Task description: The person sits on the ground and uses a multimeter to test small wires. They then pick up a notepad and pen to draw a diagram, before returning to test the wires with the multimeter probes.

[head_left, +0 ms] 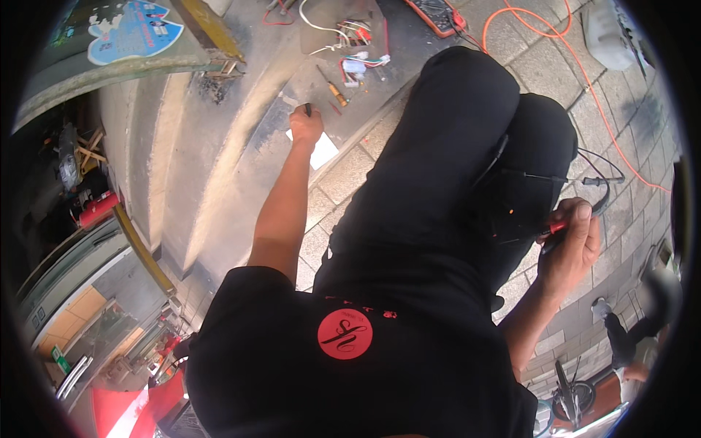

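My left hand [307,125] is closed on a small black object [309,109], over a white card or sheet [326,152] on the grey step [255,157]. Beyond it lie a yellow-handled screwdriver [336,93] and some white connectors with coloured wires [358,66]. My right hand [573,241] grips a red-and-black tool [556,227] beside my right thigh. A black cable [606,177] loops above that hand; whether it joins the tool I cannot tell.
A red-cased meter [438,16] and a clear bag [325,29] lie at the top. An orange cord [606,117] crosses the paving near a white plastic jug [606,40]. A person's dark-trousered legs [621,336] are at the lower right. A red cylinder [98,209] is at left.
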A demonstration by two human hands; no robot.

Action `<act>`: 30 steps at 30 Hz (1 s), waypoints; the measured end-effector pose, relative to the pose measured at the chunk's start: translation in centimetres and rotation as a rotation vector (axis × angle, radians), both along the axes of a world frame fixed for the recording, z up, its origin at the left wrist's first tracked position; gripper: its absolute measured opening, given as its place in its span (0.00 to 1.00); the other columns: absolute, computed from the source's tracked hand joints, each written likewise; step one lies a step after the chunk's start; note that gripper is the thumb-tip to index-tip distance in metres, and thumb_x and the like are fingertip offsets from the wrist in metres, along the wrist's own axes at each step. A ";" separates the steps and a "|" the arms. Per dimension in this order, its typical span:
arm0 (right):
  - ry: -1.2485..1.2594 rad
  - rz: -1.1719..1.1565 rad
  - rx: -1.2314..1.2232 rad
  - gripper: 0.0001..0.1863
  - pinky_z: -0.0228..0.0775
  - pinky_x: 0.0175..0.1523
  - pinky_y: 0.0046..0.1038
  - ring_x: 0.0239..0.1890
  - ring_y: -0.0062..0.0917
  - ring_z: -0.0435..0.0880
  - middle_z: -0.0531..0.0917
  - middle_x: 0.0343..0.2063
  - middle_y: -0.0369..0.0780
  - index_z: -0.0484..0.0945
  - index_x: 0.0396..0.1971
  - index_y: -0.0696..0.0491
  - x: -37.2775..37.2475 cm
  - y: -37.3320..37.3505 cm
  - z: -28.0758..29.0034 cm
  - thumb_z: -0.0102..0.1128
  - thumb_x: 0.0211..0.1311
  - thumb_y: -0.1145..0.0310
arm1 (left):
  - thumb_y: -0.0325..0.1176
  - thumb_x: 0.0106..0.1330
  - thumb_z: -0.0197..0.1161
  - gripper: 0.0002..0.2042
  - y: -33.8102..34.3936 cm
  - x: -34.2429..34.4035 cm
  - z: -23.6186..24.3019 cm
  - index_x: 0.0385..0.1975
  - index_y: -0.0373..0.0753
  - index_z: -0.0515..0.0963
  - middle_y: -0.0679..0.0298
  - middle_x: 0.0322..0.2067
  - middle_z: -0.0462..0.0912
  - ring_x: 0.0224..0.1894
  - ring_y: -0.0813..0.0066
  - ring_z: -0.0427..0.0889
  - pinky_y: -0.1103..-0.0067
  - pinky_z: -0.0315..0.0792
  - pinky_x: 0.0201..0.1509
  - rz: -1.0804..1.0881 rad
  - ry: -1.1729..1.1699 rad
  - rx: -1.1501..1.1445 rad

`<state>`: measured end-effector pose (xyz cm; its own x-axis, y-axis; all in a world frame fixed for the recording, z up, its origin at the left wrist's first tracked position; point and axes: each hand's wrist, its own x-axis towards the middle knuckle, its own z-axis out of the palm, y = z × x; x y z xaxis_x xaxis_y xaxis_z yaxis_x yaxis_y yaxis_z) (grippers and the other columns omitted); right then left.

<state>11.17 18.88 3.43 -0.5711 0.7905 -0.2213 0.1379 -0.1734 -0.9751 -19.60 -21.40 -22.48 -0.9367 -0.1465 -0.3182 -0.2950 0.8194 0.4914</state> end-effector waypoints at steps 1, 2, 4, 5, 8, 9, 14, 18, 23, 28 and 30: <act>-0.048 -0.002 -0.003 0.19 0.68 0.23 0.20 0.20 0.18 0.77 0.82 0.25 0.39 0.80 0.38 0.59 -0.6 -0.3 0.8 0.57 0.82 0.56 | 0.36 0.68 0.68 0.15 -0.2 0.0 -0.5 0.47 0.30 0.85 0.42 0.39 0.89 0.46 0.47 0.89 0.61 0.80 0.55 -0.017 0.068 -0.116; -0.088 0.012 0.011 0.19 0.69 0.23 0.20 0.19 0.18 0.76 0.84 0.27 0.41 0.80 0.37 0.58 -1.0 -0.5 1.3 0.56 0.83 0.56 | 0.37 0.66 0.70 0.19 -1.7 -0.4 -2.0 0.50 0.30 0.84 0.40 0.43 0.88 0.48 0.45 0.88 0.61 0.80 0.56 -0.015 0.098 -0.074; -0.095 0.021 -0.026 0.20 0.70 0.23 0.19 0.19 0.19 0.80 0.86 0.30 0.42 0.80 0.36 0.58 -1.2 -0.7 1.9 0.55 0.83 0.56 | 0.37 0.64 0.71 0.25 -1.6 -0.2 -2.3 0.60 0.31 0.79 0.41 0.49 0.84 0.53 0.45 0.85 0.62 0.78 0.59 -0.030 0.111 -0.158; -0.047 0.033 -0.056 0.19 0.72 0.24 0.20 0.19 0.19 0.81 0.86 0.30 0.42 0.79 0.38 0.59 -1.0 -0.7 1.8 0.55 0.83 0.57 | 0.37 0.64 0.71 0.27 -1.5 0.0 -2.4 0.62 0.32 0.77 0.42 0.51 0.83 0.55 0.46 0.83 0.63 0.78 0.60 -0.045 0.131 -0.207; 0.072 0.085 -0.133 0.13 0.75 0.26 0.21 0.21 0.20 0.82 0.85 0.31 0.42 0.79 0.43 0.60 -0.4 -0.3 1.5 0.60 0.80 0.64 | 0.38 0.64 0.72 0.27 -0.4 0.4 -1.0 0.62 0.33 0.77 0.48 0.50 0.83 0.53 0.53 0.83 0.65 0.77 0.58 -0.036 0.155 -0.162; 0.096 0.128 -0.141 0.11 0.76 0.27 0.21 0.22 0.20 0.82 0.85 0.32 0.43 0.79 0.45 0.61 -0.2 -0.1 1.6 0.62 0.79 0.66 | 0.38 0.65 0.73 0.27 0.2 0.5 -0.3 0.62 0.33 0.78 0.50 0.49 0.84 0.51 0.57 0.83 0.67 0.78 0.56 -0.015 0.149 -0.090; 0.152 0.150 -0.249 0.15 0.80 0.29 0.23 0.23 0.23 0.83 0.85 0.33 0.46 0.76 0.56 0.62 0.5 -0.2 1.8 0.60 0.79 0.68 | 0.35 0.73 0.69 0.20 7.7 2.4 10.0 0.59 0.30 0.78 0.63 0.39 0.85 0.37 0.78 0.81 0.79 0.78 0.44 0.057 0.215 0.411; 0.244 0.150 -0.296 0.16 0.80 0.29 0.24 0.23 0.25 0.84 0.87 0.34 0.50 0.73 0.59 0.61 0.3 -0.3 1.7 0.56 0.82 0.66 | 0.34 0.79 0.65 0.15 16.1 9.0 22.0 0.56 0.30 0.79 0.64 0.36 0.86 0.25 0.87 0.75 0.85 0.72 0.30 -0.240 0.206 0.791; 0.296 0.177 -0.293 0.21 0.81 0.34 0.26 0.27 0.27 0.85 0.87 0.39 0.51 0.71 0.65 0.62 0.3 -0.2 2.1 0.60 0.76 0.74 | 0.35 0.74 0.69 0.17 23.3 12.9 26.9 0.53 0.27 0.80 0.58 0.36 0.92 0.26 0.77 0.84 0.79 0.78 0.34 -0.891 0.100 0.497; 0.367 0.213 -0.339 0.23 0.81 0.37 0.26 0.29 0.28 0.86 0.86 0.42 0.52 0.70 0.66 0.62 1.3 0.1 2.3 0.61 0.74 0.76 | 0.36 0.72 0.69 0.19 26.6 13.5 26.4 0.54 0.28 0.80 0.50 0.37 0.90 0.37 0.48 0.89 0.64 0.81 0.43 -0.978 0.075 0.326; 0.406 0.233 -0.346 0.21 0.81 0.36 0.27 0.30 0.29 0.86 0.86 0.42 0.52 0.70 0.65 0.61 1.7 0.4 1.9 0.60 0.75 0.76 | 0.36 0.72 0.69 0.19 26.9 13.6 26.1 0.55 0.28 0.79 0.50 0.37 0.90 0.37 0.47 0.89 0.63 0.81 0.43 -0.990 0.075 0.313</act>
